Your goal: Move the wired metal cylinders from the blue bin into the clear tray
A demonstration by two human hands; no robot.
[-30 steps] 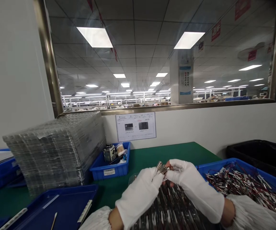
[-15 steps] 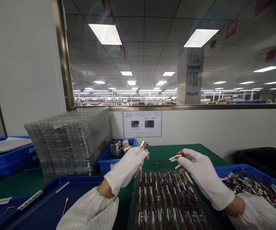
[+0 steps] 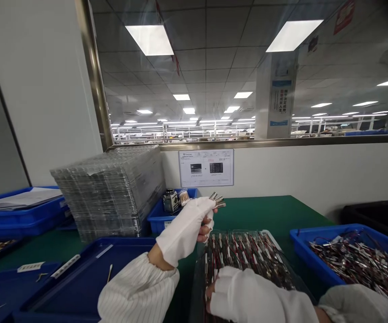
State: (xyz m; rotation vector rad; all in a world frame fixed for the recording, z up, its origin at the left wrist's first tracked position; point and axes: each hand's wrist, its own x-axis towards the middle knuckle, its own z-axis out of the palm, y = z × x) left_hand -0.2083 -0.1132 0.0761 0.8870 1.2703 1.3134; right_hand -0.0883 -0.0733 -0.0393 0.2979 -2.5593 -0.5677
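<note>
My left hand [image 3: 189, 226], in a white glove, is raised above the table and closed round a small bunch of silver metal parts [image 3: 217, 200] that stick out past the fingers. My right hand [image 3: 248, 296], also gloved, is low at the bottom of the view, fingers curled down onto a clear tray [image 3: 268, 237] filled with rows of red-and-black wired parts [image 3: 248, 253]. What the right fingers hold, if anything, is hidden.
A tall stack of clear plastic trays [image 3: 113, 193] stands at left. A small blue bin [image 3: 162, 215] holds a jar and swabs. Blue trays [image 3: 79, 278] lie in front at left. A blue bin of loose wired parts [image 3: 352, 260] and a black bin [image 3: 379, 213] sit at right.
My right hand has dropped from holding a wired part in the air down onto the clear tray. The left hand stayed raised with the metal parts. The view has shifted left.
</note>
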